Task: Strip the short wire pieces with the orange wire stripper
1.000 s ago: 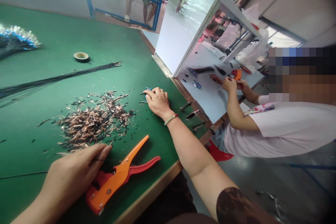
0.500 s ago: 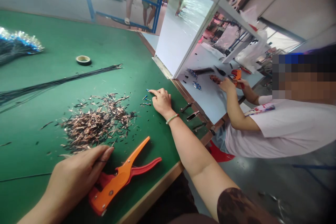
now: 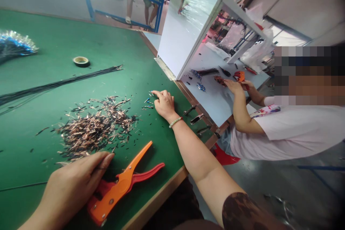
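Observation:
My left hand [image 3: 78, 181] is closed near the table's front edge, thumb and index finger pinching a black wire [image 3: 24, 186] that runs in from the left. Beside and partly behind that hand lies an orange wire stripper [image 3: 117, 190] with red handle parts. My right hand [image 3: 164, 104] reaches out to the middle right, index finger extended and its tip on a tiny blue-and-silver piece on the table. Several small blue-ended terminals [image 3: 147, 100] lie just left of that fingertip. The right thumb is hidden. A heap of copper and black wire scraps [image 3: 91, 129] spreads between the hands.
On the green table [image 3: 107, 43] lie a bundle of black wires [image 3: 61, 83], a tape roll [image 3: 81, 61] and blue-ended wires [image 3: 17, 43]. Metal clamps [image 3: 196, 118] line the right edge. A co-worker [image 3: 283, 129] sits at the adjoining white table, handling an orange tool [image 3: 239, 76].
The view has shifted slightly, so table items sit a little further left. Both hands keep nearly the same poses; the right fingertip stays at the small terminals.

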`<state>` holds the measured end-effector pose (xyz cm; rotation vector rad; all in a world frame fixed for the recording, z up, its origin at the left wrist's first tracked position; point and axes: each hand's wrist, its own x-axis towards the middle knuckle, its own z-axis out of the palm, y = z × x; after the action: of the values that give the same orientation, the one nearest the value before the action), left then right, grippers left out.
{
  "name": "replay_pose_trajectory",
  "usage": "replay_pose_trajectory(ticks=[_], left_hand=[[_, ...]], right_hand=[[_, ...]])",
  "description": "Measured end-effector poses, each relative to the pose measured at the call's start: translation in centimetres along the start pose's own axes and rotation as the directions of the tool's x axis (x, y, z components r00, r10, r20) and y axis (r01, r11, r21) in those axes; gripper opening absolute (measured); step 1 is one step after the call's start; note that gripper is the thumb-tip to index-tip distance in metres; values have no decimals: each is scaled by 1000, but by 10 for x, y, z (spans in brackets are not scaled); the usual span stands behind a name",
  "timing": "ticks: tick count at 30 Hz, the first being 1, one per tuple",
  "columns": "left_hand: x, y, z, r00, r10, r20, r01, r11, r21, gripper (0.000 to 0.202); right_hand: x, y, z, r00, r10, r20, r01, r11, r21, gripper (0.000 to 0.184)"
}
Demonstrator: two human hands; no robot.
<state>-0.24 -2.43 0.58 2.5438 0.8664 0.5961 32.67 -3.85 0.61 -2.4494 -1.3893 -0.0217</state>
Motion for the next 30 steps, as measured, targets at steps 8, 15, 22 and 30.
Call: replay_pose_trajectory(ticks=[8,15,22,30], left_hand=[[0,1,-1,998,-52,41,53,998,-34,38],[-1,0,-1,998,-32,55,33,999,-14,40],[0,1,-1,998,-39,46,40,999,-28,39],[1,0,-2,997,-24,71,25,1000,-17,40]], right_hand=[[0,3,4,1000,-31,2,31,999,-11,49],[1,4,3,999,-7,-45,9,999,36,52],[1,4,3,999,1,-48,-1,1000,-3,49],[-3,1,0,995,-69,-77,74,996,56,40]])
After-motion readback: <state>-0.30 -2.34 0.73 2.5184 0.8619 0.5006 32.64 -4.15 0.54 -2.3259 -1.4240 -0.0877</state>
